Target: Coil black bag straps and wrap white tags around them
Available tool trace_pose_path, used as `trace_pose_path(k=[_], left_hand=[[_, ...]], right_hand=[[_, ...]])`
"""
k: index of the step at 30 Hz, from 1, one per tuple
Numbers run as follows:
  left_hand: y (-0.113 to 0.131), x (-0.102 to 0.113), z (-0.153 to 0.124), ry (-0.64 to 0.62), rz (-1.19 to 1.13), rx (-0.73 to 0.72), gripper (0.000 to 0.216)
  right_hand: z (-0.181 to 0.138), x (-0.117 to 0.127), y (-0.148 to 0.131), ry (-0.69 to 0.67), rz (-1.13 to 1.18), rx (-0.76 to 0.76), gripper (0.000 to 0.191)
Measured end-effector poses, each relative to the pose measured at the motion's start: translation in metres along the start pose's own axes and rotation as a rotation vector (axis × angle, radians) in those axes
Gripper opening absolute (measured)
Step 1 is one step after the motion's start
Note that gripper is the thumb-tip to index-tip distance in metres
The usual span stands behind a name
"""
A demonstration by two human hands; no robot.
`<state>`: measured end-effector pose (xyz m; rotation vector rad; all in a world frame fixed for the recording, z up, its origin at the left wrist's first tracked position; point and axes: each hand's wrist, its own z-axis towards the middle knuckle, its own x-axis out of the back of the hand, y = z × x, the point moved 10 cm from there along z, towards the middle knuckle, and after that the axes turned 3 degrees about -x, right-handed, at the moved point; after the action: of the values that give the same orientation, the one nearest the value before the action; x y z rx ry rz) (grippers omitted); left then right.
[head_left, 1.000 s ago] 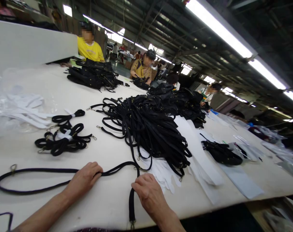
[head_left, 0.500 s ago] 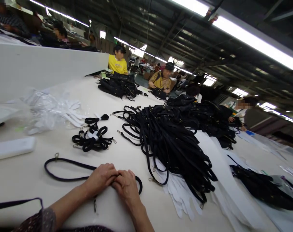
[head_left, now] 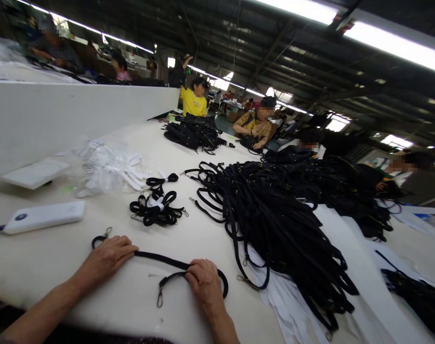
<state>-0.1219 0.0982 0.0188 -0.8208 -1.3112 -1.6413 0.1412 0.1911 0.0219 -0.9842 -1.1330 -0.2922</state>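
A black strap (head_left: 160, 259) with metal clasps lies folded on the white table (head_left: 189, 229) in front of me. My left hand (head_left: 106, 256) rests flat on its left end, beside a clasp, with the fingers stretched over the strap. My right hand (head_left: 203, 282) is closed on the folded right end, where the strap loops back. A loose clasp end hangs out below the right hand's fingers.
A big heap of black straps (head_left: 275, 215) lies to the right on white paper sheets (head_left: 292, 306). Bundled straps (head_left: 156, 210), a white power bank (head_left: 41, 216) and a plastic bag of white pieces (head_left: 106, 167) lie to the left. Several people work at the far side.
My hands, together half a second ago, have spread apart along the strap. The strap is folded shorter than a second ago. The camera has turned left, bringing the power bank into view.
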Motion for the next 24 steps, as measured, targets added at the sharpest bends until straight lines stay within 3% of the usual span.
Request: trace_pose_path(k=[3, 7, 13, 19, 24], left_hand=[[0.012, -0.007, 0.004, 0.011, -0.019, 0.023, 0.028], [0.037, -0.026, 0.015, -0.021, -0.037, 0.003, 0.025], [0.049, -0.034, 0.023, -0.062, -0.088, 0.039, 0.027], [0.026, -0.01, 0.026, -0.123, -0.236, 0.06, 0.027], [-0.001, 0.034, 0.012, -0.004, -0.238, 0.182, 0.036]], right_hand=[[0.005, -0.005, -0.008, -0.078, -0.03, -0.017, 0.01], [0.022, -0.023, -0.046, -0.197, -0.06, 0.085, 0.003], [0.056, -0.053, -0.087, -0.235, -0.01, 0.167, 0.007], [0.06, -0.068, -0.095, -0.177, -0.002, 0.226, 0.011], [0.058, -0.067, -0.095, -0.149, -0.007, 0.235, 0.015]])
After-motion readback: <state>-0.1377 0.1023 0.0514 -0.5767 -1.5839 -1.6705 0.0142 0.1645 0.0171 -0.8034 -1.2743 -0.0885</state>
